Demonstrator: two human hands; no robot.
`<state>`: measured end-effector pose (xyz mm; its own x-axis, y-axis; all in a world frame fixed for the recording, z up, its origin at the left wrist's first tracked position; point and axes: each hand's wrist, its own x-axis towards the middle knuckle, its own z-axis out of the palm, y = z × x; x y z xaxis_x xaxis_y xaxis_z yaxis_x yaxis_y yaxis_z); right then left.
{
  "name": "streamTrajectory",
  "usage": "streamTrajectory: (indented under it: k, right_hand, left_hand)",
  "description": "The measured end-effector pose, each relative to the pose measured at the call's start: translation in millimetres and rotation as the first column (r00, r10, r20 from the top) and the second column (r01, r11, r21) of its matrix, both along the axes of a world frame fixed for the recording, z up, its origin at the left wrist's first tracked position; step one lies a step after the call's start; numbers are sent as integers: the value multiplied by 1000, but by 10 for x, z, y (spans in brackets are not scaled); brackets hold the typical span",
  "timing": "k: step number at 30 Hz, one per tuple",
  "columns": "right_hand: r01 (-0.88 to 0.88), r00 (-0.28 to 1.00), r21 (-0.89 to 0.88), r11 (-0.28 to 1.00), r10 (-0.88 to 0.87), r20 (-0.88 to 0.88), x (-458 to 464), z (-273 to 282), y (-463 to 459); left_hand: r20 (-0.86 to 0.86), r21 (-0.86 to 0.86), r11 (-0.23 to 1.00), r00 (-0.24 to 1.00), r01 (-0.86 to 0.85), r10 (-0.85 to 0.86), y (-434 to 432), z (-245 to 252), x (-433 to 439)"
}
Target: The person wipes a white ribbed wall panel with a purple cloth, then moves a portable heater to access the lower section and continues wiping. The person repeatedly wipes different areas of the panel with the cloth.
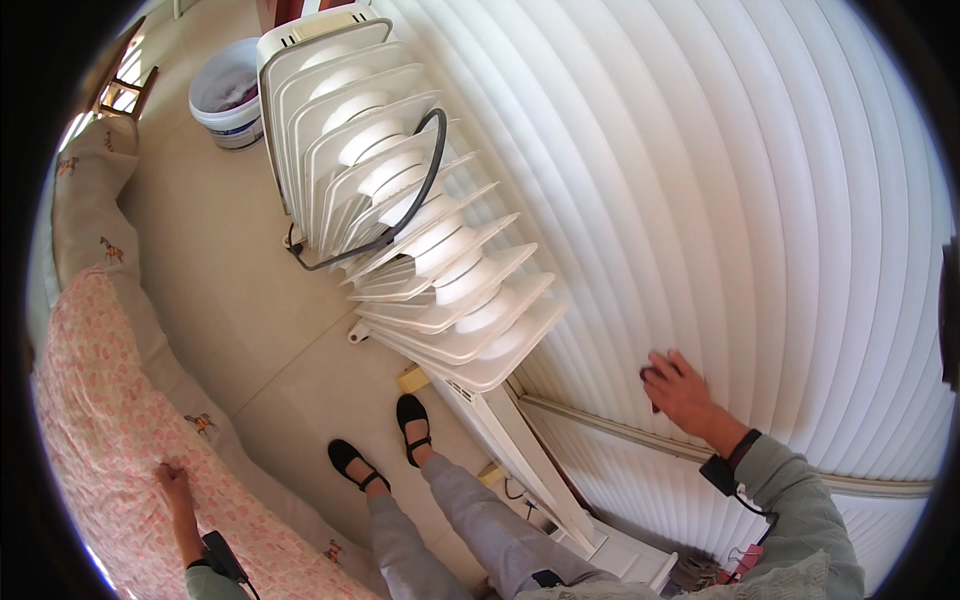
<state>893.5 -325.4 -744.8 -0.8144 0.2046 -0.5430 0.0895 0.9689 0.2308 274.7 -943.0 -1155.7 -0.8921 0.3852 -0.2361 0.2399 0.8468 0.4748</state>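
My right hand [679, 394] is pressed to a white ribbed wall panel [750, 225]. Beneath its fingers is a small dark purple object [646, 373], mostly hidden, perhaps a cloth. Far to the left, my left hand [172, 480] rests with curled fingers on a pink patterned bedspread [112, 390]; nothing shows in it. Between my hands stands a white oil-filled radiator heater [450, 247] with wide fins, close along the panel. Its black power cord [431, 176] is draped over the fins.
A white bucket [225, 112] with cloth inside stands on the tiled floor [225, 300] beyond the heater. Beside my feet, a flat white panel [517, 465] rests near small yellow blocks [412, 379]. A ledge [622, 427] crosses the ribbed wall. Pink clips [744, 562] lie at lower right.
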Motion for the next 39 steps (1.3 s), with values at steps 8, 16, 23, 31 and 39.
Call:
streamTrajectory:
  k: [8, 16, 23, 31, 39]
  right_hand:
    - [-151, 843, 399, 904, 329, -425, -1853, 326, 1042]
    - [-88, 988, 31, 996, 91, -123, 204, 171, -45]
    - [72, 974, -13, 997, -67, 214, 1250, 428, -632]
    - [-11, 944, 190, 982, 72, -321, -485, 562, 229]
    - [-91, 843, 337, 937, 253, -475, -1630, 994, 926]
  left_hand:
    - [6, 46, 999, 1000, 16, -16, 55, 75, -29]
    - [-28, 111, 992, 998, 53, -50, 132, 62, -41]
    - [61, -38, 997, 996, 66, -64, 359, 441, 65]
    - [102, 215, 976, 995, -29, 8, 478, 969, 882]
    - [392, -136, 983, 918, 126, -63, 235, 1753, 1796]
